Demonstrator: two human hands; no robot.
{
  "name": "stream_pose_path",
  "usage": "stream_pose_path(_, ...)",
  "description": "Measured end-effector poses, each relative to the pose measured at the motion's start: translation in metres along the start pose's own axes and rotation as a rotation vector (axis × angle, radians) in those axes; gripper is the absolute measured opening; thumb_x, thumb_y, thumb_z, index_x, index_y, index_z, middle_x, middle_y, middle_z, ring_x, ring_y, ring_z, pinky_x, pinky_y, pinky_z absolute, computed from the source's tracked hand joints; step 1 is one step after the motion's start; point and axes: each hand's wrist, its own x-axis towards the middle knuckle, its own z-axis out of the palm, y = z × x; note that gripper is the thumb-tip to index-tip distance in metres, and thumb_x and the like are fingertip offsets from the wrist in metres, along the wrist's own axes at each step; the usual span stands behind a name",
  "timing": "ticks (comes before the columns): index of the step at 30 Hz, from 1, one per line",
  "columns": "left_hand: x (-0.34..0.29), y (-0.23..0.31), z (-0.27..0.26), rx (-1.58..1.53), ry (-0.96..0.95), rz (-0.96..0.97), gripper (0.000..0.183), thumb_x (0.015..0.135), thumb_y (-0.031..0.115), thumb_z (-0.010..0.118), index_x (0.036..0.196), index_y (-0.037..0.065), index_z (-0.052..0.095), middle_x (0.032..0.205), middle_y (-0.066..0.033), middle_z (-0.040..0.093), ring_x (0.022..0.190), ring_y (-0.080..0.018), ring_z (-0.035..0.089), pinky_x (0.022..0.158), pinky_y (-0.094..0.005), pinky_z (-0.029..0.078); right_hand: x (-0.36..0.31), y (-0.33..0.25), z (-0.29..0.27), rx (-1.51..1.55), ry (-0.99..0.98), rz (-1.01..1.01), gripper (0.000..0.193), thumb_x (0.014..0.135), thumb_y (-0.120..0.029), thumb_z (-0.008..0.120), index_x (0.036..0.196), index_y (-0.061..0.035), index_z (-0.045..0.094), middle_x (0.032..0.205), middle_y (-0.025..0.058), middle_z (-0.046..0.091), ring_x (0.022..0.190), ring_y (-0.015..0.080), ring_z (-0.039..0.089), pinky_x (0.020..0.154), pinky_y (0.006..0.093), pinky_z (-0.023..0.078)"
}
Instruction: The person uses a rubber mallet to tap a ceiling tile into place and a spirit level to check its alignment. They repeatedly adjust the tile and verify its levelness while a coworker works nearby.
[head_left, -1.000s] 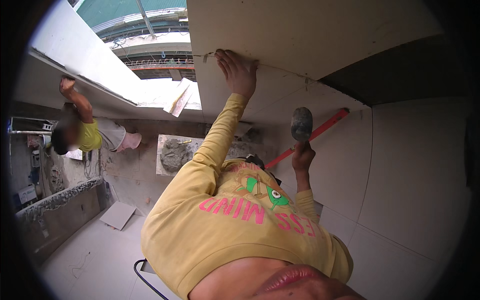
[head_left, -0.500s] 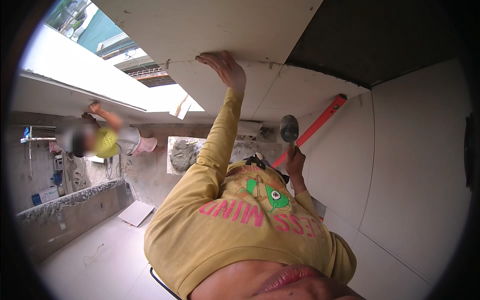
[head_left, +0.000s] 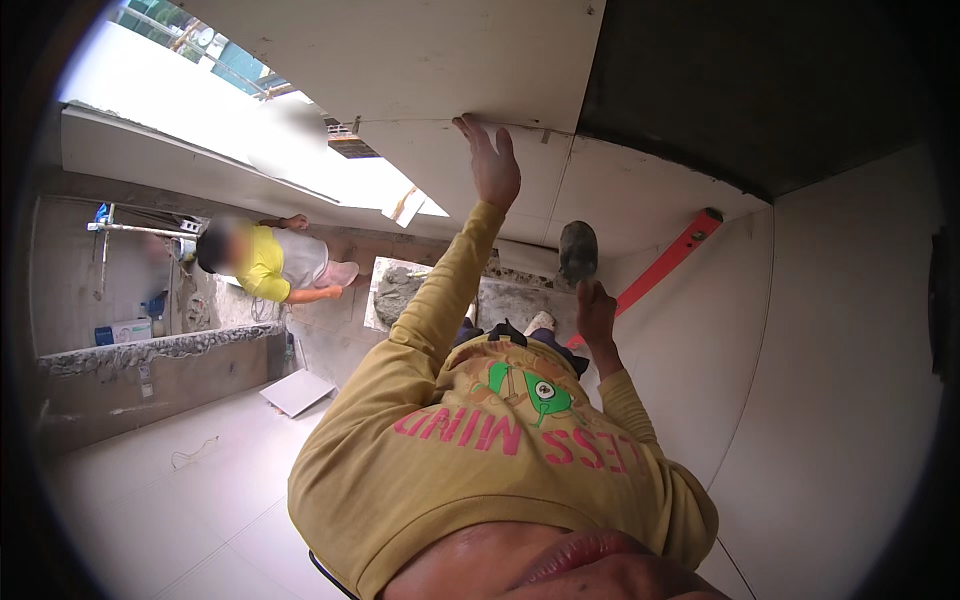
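Note:
My left hand [head_left: 493,172] is raised with its fingers stretched out and apart. It is at the large pale tile panel [head_left: 440,70], its fingertips near the seam; whether they touch it I cannot tell. In my right hand [head_left: 596,315] is the handle of a rubber mallet [head_left: 578,251], its dark, grey-smeared rounded head pointing up, away from the panels. Behind it a long red spirit level [head_left: 664,262] leans at a slant by the pale wall panels.
Wet grey mortar [head_left: 398,292] lies on a pale board [head_left: 378,318] beyond my left arm. A co-worker in a yellow shirt [head_left: 265,262] is at the left, by a bright opening. A loose square tile [head_left: 297,392] lies on the pale floor [head_left: 225,500]. A dark recess [head_left: 740,90] is at upper right.
My left hand has shifted right and its fingers point more upward. The mallet stays upright in my right hand. The co-worker's arm has come down from the ledge. The whole view has swung slightly.

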Motion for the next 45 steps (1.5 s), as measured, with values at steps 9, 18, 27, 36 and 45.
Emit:
stream_pose_path(9,0.008,-0.012,0.004,-0.378,0.015,-0.019,0.047,0.101,0.01,0.048,0.144,-0.004,0.033,0.141,-0.0229,0.045,0.13,-0.0374,0.046,0.112,-0.0399,0.035,0.019,-0.01,0.016,0.033,-0.015,-0.049,0.043,0.1,-0.044,0.055,0.089,-0.0031,0.064,0.072,0.0198,0.065,0.071,0.0416,0.067,0.06,0.0471,0.05)
stream_pose_path(18,0.055,-0.031,-0.067,-0.602,-0.396,0.01,0.029,0.1,0.016,0.04,0.115,-0.005,0.053,0.12,-0.024,0.056,0.117,-0.0411,0.051,0.107,-0.0546,0.04,-0.006,-0.001,0.025,-0.014,-0.04,0.035,0.051,0.101,-0.049,0.053,0.088,-0.0009,0.064,0.07,0.0227,0.064,0.072,0.0441,0.067,0.06,0.0487,0.05)
stream_pose_path(27,0.078,-0.018,-0.11,-1.373,-0.093,-0.713,0.063,0.1,0.026,0.041,0.147,-0.01,0.021,0.154,-0.0353,0.025,0.137,-0.0459,0.038,0.121,-0.0516,0.025,-0.024,-0.007,0.036,0.023,-0.042,0.033,0.057,0.103,-0.052,0.047,0.085,0.0006,0.061,0.066,0.0212,0.061,0.065,0.043,0.065,0.058,0.0477,0.047)
stream_pose_path(36,0.11,-0.053,-0.136,-1.405,-0.084,-0.808,0.039,0.101,0.024,0.041,0.133,0.001,0.04,0.125,-0.0216,0.049,0.102,-0.0348,0.054,0.099,-0.0526,0.043,-0.027,-0.029,0.064,-0.069,0.022,-0.027,0.056,0.104,-0.049,0.049,0.082,0.0018,0.058,0.066,0.0184,0.06,0.057,0.029,0.059,0.055,0.0415,0.044)
stream_pose_path(45,0.077,-0.056,-0.175,-1.102,-0.371,-0.473,0.037,0.101,0.016,0.046,0.135,0.001,0.046,0.12,-0.0185,0.059,0.108,-0.0268,0.066,0.09,-0.0349,0.054,-0.031,-0.091,0.135,-0.031,-0.02,0.008,0.054,0.103,-0.048,0.053,0.082,0.0015,0.059,0.066,0.0133,0.06,0.062,0.0196,0.054,0.059,0.0393,0.045)
